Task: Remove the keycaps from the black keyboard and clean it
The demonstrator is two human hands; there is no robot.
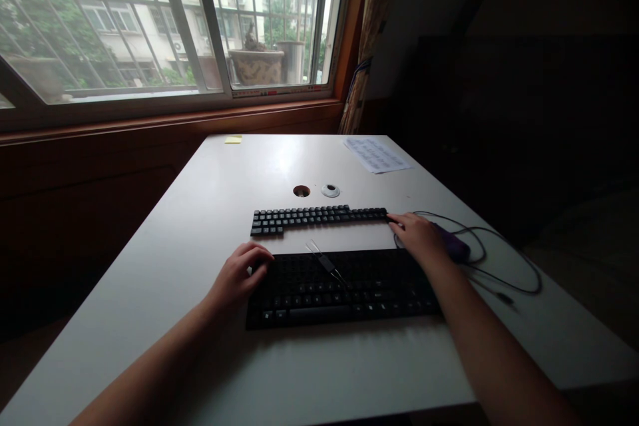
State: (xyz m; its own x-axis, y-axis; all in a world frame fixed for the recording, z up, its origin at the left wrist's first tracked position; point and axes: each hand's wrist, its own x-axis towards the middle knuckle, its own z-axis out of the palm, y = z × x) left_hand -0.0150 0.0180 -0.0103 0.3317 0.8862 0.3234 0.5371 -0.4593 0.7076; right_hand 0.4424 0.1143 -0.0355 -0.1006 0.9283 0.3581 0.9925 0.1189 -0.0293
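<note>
A black keyboard (pixel 344 289) lies on the white table (pixel 200 226), with many of its upper keys off. Loose black keycaps (pixel 319 216) are laid out in rows just behind it. A thin wire keycap puller (pixel 327 263) rests on the keyboard's top edge. My left hand (pixel 237 276) is curled over the keyboard's top left corner and holds it. My right hand (pixel 419 236) lies stretched out flat, fingertips touching the right end of the keycap rows. Whether a keycap sits under its fingertips I cannot tell.
A purple device (pixel 455 247) with a looping black cable (pixel 516 273) lies by my right wrist. A cable hole (pixel 301 191) and its round cap (pixel 330 190) sit behind the keycaps. A printed sheet (pixel 377 154) and a yellow note (pixel 233 139) lie at the back edge, below the window.
</note>
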